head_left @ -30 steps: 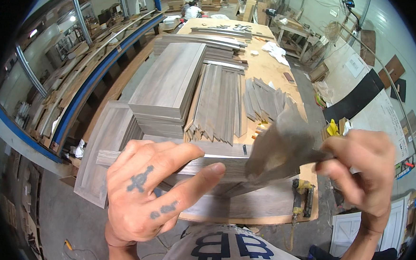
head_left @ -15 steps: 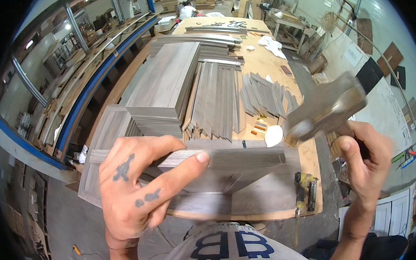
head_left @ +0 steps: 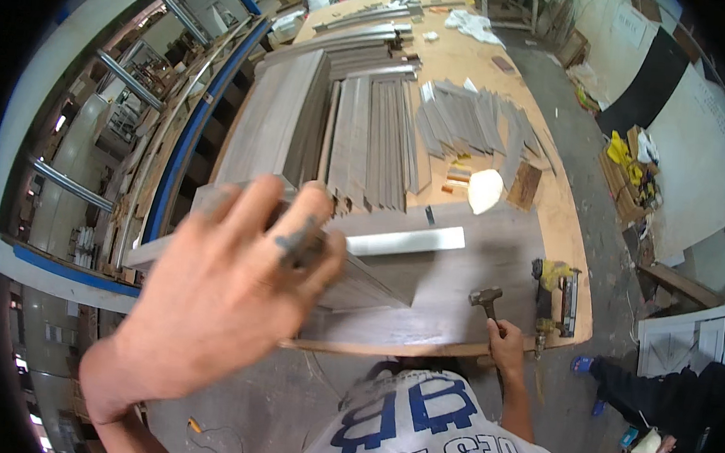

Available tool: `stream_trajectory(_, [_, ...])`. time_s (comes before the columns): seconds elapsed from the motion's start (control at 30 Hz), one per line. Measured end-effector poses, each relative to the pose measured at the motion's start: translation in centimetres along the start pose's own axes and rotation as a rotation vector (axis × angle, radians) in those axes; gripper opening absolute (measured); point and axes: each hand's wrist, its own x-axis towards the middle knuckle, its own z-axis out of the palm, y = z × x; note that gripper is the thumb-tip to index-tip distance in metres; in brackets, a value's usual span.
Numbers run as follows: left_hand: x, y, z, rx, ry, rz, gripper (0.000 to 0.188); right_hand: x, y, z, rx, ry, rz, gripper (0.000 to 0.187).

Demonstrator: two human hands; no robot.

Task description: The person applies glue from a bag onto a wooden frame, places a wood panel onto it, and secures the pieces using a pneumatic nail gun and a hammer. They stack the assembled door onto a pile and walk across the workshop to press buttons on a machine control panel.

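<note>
My left hand, large and close to the camera, curls its fingers at the near end of a grey wood-grain panel assembly. A bright top edge and a slanting board below it show; the part under my fingers is hidden. Down at the table's front edge, my right hand is closed round the handle of a hammer. The hammer's dark metal head is over the flat grey panel, and whether it touches I cannot tell.
Stacked grey boards and upright-lying strips cover the table's left and middle. Short angled pieces lie to the right, near a white rounded item and a brown block. A yellow-black nail gun rests at the right edge.
The hammer has dropped from high on the right to low beside the table's front edge. My left hand has risen closer to the camera, and the panel assembly has shifted and turned.
</note>
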Motion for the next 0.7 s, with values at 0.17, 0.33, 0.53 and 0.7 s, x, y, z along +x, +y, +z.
stream_trajectory(0.17, [1.1, -0.8, 0.0, 0.038, 0.003, 0.014, 0.043, -0.3, -1.5, -0.9, 0.196, -0.095, 0.131, 0.032])
stream_trajectory(0.33, [1.0, -1.6, -1.6, -0.047, -0.043, 0.134, 0.029, 2.5, -1.7, -2.6, 0.170, -0.103, 0.071, 0.036])
stream_trajectory(0.53, [1.7, -0.2, -0.9, -0.238, 0.157, 0.163, 0.049, 3.4, -1.2, -4.7, 0.062, 0.040, -0.024, 0.035])
stream_trajectory(0.7, [0.2, -0.5, -1.2, -0.227, 0.195, 0.083, 0.046, 3.2, -2.1, -3.1, 0.178, -0.031, 0.138, 0.028])
